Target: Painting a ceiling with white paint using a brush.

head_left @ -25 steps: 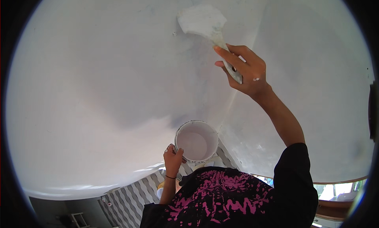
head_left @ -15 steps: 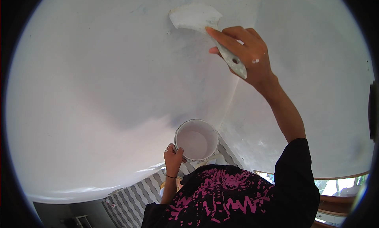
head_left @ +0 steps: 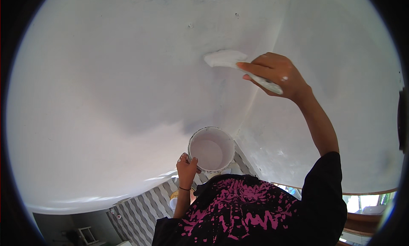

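Observation:
My right hand (head_left: 277, 75) is closed round the handle of a wide paintbrush (head_left: 226, 58) coated in white. Its bristles lie against the pale wall (head_left: 128, 67), left of the corner where two walls meet. White specks of paint show on the back of this hand. Lower down, my left hand (head_left: 186, 168) grips the rim of a round paint bucket (head_left: 230, 150) at its left side. Pale, slightly pinkish paint (head_left: 206, 153) covers the bucket's bottom. The left fingers are partly hidden behind the rim.
A second wall (head_left: 341, 97) runs along the right. Below is a floor of wavy grey and white stripes (head_left: 142, 216), with a yellowish container (head_left: 174, 199) partly hidden by my left forearm. A window opening (head_left: 366, 205) shows at lower right, a dark doorway area (head_left: 55, 231) at lower left.
My right hand has moved the paintbrush down and to the right along the wall, and the brush now lies flatter. The left hand and bucket have barely moved.

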`<state>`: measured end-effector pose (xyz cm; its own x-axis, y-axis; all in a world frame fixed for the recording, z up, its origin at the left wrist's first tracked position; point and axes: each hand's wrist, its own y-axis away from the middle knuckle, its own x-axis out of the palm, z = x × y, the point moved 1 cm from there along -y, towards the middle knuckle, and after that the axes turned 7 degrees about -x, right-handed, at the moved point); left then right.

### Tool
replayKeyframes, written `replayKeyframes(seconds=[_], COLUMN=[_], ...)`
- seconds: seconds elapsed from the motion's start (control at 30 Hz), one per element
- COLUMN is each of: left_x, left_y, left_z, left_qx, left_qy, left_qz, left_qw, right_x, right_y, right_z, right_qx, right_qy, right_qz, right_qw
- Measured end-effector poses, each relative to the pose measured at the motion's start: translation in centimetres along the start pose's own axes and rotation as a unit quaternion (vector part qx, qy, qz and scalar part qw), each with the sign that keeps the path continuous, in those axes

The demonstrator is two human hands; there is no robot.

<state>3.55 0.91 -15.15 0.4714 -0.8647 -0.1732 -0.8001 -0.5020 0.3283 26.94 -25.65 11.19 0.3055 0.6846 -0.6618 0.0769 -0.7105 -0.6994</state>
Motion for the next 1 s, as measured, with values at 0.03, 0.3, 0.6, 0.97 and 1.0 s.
replayKeyframes(seconds=[0.03,0.3,0.6,0.97,1.0], left_x=[0.0,-0.1,-0.3,-0.3,-0.2], left_y=[0.0,0.3,0.0,-0.1,-0.1], left_z=[0.1,-0.4,-0.1,0.0,0.1], left_qx=[0.005,0.0,0.004,0.0,-0.007], left_qy=[-0.01,-0.019,-0.023,-0.015,-0.006], left_qz=[-0.004,-0.007,0.014,-0.011,-0.01], left_qw=[1.0,1.0,1.0,1.0,1.0], right_x=[0.4,-3.8,-9.8,1.3,2.0], right_y=[0.0,-5.4,-12.5,-4.1,-3.0], right_z=[-0.4,-4.2,-4.9,-2.9,-2.3], right_qx=[0.004,-0.06,-0.074,-0.073,-0.069], right_qy=[-0.02,0.023,0.103,0.097,0.078], right_qz=[0.018,0.02,-0.089,-0.138,-0.125], right_qw=[1.0,0.998,0.988,0.983,0.987])
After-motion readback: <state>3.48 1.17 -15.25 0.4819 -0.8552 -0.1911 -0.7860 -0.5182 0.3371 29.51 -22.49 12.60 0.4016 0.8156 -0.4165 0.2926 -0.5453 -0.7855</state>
